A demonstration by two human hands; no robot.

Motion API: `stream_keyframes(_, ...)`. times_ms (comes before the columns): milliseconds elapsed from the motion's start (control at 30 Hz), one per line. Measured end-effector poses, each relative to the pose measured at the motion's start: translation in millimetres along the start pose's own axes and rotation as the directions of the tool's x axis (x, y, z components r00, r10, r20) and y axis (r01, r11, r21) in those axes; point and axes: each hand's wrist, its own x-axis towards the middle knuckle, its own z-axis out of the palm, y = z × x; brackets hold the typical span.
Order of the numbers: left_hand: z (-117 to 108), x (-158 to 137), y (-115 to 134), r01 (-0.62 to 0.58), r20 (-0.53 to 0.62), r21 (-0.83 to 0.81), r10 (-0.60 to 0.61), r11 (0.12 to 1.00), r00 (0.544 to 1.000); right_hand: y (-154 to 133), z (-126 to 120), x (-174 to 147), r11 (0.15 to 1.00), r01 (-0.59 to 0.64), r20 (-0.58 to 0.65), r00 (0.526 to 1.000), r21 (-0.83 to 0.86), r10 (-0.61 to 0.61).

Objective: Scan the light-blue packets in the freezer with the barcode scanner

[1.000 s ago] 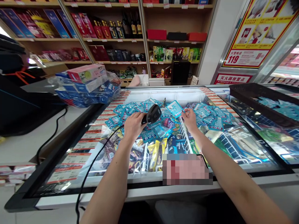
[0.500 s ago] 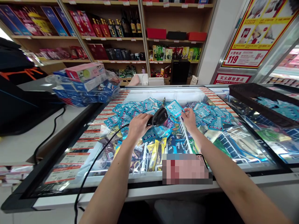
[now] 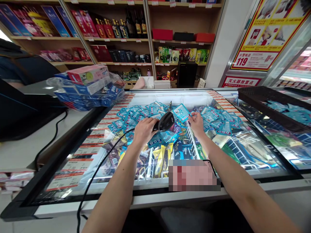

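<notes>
My left hand (image 3: pixel 145 130) is wrapped round the handle of a black barcode scanner (image 3: pixel 166 121), whose head points right and whose cable trails down to the left. Between the fingers of my right hand (image 3: pixel 196 123) is a light-blue packet (image 3: pixel 181 113), pinched by its right corner, with a printed label facing me. The packet is just right of the scanner head, apart from it. Blue packets (image 3: pixel 133 118) lie scattered left of the scanner on the freezer's glass top (image 3: pixel 102 153). More blue packets (image 3: pixel 220 120) spread out to the right of my right hand.
A phone (image 3: pixel 194 176), blurred over, lies at the freezer's near edge. Plastic-wrapped boxes (image 3: pixel 89 87) stand on the left counter. A dark basket (image 3: pixel 257 100) with blue packets rests at the right. Shelves of bottles and boxes (image 3: pixel 116 29) line the back.
Both hands, the scanner and the packet stay nearly in place. At the far left, a person's dark clothing has shifted.
</notes>
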Motion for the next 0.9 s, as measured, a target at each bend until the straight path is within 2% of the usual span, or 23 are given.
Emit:
stream_keyframes(233, 1.7, -1.2, -2.5, 0.023, -0.007, 0.001, -0.023, 1.000, 1.000, -11.0, -3.4, -4.0, 1.000, -0.009, 0.005, 1.000, -0.018, 0.009)
stream_keyframes(400, 0.6, -3.6, -6.9, 0.062, -0.031, 0.007, -0.062, 0.998, 0.998, -29.5, -18.5, -2.8, 0.969, 0.083, 0.014, 0.997, -0.234, -0.082)
stream_keyframes(500, -0.5, -4.2, -8.1, 0.075, -0.033, 0.007, -0.075, 0.997, 0.997, -29.6, -33.6, 3.7, 0.899, 0.067, -0.061, 0.993, -0.432, -0.103)
stream_keyframes(600, -1.1, -4.2, -8.6, 0.074, -0.032, 0.000, -0.074, 0.997, 0.997, -22.5, -52.0, 10.2, 0.827, 0.053, -0.109, 0.985, -0.559, -0.137)
stream_keyframes(700, -0.8, -4.3, -9.2, 0.077, -0.036, 0.001, -0.077, 0.997, 0.996, -17.0, -69.6, 12.3, 0.747, 0.038, -0.103, 0.984, -0.663, -0.142)
stream_keyframes(800, 0.3, -5.1, -11.4, 0.087, -0.053, 0.017, -0.086, 0.996, 0.995, -18.0, -77.9, 7.9, 0.656, 0.055, -0.104, 0.974, -0.753, -0.200)
stream_keyframes(900, 2.2, -6.7, -15.4, 0.119, -0.075, 0.034, -0.117, 0.992, 0.990, -22.9, -71.8, -0.5, 0.605, 0.162, -0.006, 0.964, -0.780, -0.266)
